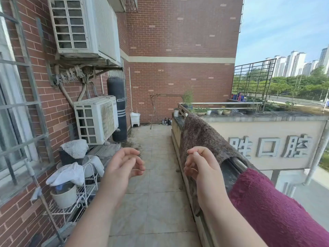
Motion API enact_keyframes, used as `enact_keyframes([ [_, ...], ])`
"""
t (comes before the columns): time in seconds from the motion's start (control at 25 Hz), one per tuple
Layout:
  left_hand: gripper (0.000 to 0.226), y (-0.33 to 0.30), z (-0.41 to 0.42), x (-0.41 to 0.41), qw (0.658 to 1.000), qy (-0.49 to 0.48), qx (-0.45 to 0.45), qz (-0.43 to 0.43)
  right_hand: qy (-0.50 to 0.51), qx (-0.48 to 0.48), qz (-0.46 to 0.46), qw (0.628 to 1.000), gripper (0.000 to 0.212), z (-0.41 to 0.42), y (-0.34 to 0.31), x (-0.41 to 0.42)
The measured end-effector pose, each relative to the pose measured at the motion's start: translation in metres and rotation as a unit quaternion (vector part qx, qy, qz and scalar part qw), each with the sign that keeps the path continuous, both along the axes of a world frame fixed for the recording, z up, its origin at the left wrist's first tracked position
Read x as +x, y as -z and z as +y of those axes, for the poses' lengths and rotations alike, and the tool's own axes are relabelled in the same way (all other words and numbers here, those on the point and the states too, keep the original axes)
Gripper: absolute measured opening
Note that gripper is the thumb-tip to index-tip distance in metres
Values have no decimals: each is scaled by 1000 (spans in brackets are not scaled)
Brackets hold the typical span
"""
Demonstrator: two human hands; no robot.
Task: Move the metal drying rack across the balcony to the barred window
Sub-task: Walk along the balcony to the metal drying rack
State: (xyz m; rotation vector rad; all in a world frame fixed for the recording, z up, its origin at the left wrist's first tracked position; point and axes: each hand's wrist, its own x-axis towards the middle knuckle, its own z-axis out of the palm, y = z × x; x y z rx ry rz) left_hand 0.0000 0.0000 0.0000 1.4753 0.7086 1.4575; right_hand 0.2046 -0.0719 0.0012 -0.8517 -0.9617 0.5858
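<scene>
The metal drying rack [156,107] is a thin rusty frame with a top bar and crossed legs. It stands at the far end of the balcony against the brick wall. A barred window [19,107] runs along the near left wall. My left hand [124,163] and my right hand [197,164] are held out in front of me over the tiled floor, far from the rack. The fingers of both are loosely curled and apart, and neither holds anything.
Two air-conditioner units [96,118], a black punching bag [117,107] and a white wire shelf [83,189] with pots and cloths line the left wall. Brown [201,134] and magenta [277,211] rugs hang on the right railing. Bottles [166,121] stand by the rack.
</scene>
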Motion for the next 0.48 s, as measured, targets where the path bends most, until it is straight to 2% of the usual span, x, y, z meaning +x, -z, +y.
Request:
enact_keyframes([
  [0.16, 21, 1, 55, 6, 1000, -10, 9, 1, -9, 8, -7, 1000, 22, 52, -1, 8],
  [0.36, 20, 16, 183, -1, 1000, -14, 19, -20, 1, 18, -22, 1000, 16, 182, 13, -1],
  [0.48, 21, 28, 269, -4, 1000, -5, -6, -16, 16, 6, -26, 1000, 18, 266, 21, -3],
])
